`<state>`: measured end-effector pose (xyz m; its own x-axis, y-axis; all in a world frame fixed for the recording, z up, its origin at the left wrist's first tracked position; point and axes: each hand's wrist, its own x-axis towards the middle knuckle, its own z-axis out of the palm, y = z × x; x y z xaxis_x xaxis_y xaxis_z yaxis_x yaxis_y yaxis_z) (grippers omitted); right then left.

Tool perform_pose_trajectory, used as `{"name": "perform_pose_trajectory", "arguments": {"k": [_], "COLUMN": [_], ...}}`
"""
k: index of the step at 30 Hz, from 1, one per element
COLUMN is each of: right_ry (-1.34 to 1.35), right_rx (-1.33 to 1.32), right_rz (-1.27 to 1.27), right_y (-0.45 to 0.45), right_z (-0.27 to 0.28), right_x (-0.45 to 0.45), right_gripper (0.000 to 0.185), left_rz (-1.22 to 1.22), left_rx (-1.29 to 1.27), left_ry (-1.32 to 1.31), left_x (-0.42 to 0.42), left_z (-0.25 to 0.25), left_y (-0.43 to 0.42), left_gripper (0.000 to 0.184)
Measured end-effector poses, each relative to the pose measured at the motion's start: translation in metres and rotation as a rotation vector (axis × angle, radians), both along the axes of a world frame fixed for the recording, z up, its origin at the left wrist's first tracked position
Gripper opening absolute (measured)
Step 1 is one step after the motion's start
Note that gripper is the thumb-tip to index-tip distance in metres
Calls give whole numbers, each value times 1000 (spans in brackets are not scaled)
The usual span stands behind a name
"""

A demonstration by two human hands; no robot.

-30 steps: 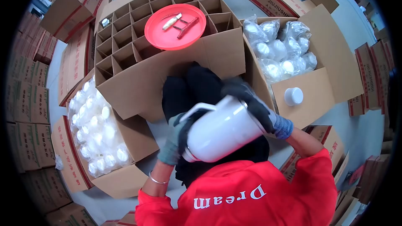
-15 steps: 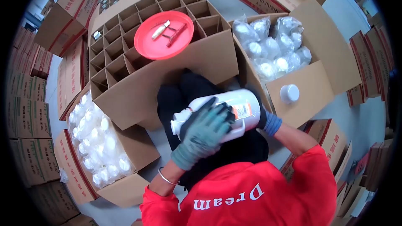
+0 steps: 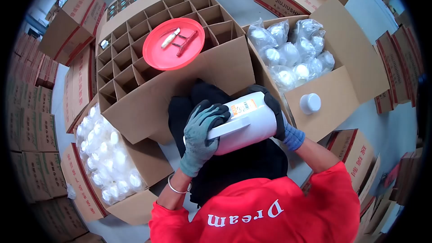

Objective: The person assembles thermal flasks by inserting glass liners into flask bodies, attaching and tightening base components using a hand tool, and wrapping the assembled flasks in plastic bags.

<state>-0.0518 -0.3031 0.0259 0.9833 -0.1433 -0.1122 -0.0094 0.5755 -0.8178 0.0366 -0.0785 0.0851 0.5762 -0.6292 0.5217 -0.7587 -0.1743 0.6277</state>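
Observation:
A white jug point(image 3: 254, 129) with a long side handle lies sideways above my lap, an orange-and-white barcode label point(image 3: 243, 107) facing up. My left hand point(image 3: 201, 131), in a grey-green glove with dark fingertips, is wrapped round the narrower end near the handle. The jug's mouth is mostly hidden behind it. At the broad base end, my right hand point(image 3: 274, 111), gloved too, grips the jug with its fingers over the top edge. A white cup-shaped cap point(image 3: 310, 103) sits on a carton flap to the right of this hand.
Ahead stands a divided carton point(image 3: 189, 69), with a red plate point(image 3: 154, 58) holding a cutter and a dark red tool on its dividers. Open cartons with plastic-wrapped white items point(image 3: 288, 54) and bagged white pieces point(image 3: 105, 153) flank me. Stacked cartons point(image 3: 40, 139) line the left.
The jug has rolled, bringing its label upward and its handle toward me. My left hand has shifted from across the body to the neck end; my right fingers now show over the base.

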Motion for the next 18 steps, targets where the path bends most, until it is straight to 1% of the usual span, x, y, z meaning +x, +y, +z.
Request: {"name": "perform_pose_trajectory", "arguments": {"k": [2, 3, 5, 6, 7, 8, 9, 11, 12, 14, 15, 17, 18], "right_ry": [10, 18, 104, 202, 401, 642, 668, 830, 594, 167, -5, -459, -686], "right_rx": [-365, -552, -1222, -1629, -1980, -2154, -2089, -1749, -1692, -1519, -1543, -1646, -1677], "right_rz": [1, 6, -192, -304, -333, -233, -177, 85, 12, -105, -154, -76, -38], "right_y": [-14, -25, -75, -110, -143, -172, -201, -208, -197, -128, -83, -29, -1], "right_z": [3, 3, -9, -27, -50, -75, -108, -112, -102, -53, -17, 20, 38], "right_x": [7, 9, -2, -22, -45, -71, -92, -104, -91, -66, -48, -38, -34], "right_gripper": [61, 63, 68, 71, 77, 83, 84, 79, 76, 71, 76, 76, 76], "left_rz": [17, 72, 322, 383, 452, 507, 493, 435, 451, 470, 474, 446, 422], "left_rx": [-38, -114, -250, -99, 53, 194, 5, -388, -409, -398, -370, -242, -345], "left_ry": [63, 238, 692, 553, 412, 313, 440, 668, 636, 580, 550, 462, 526], "left_x": [2, 2, -1, -1, -3, -5, -7, -12, -11, -15, -17, -20, -25], "left_z": [-9, -15, -40, -41, -41, -51, -55, -60, -56, -44, -40, -38, -36], "left_y": [9, 16, 39, 50, 60, 68, 67, 53, 44, 32, 29, 27, 23], "left_gripper": [29, 30, 32, 32, 32, 33, 34, 36, 36, 40, 44, 53, 53]}}
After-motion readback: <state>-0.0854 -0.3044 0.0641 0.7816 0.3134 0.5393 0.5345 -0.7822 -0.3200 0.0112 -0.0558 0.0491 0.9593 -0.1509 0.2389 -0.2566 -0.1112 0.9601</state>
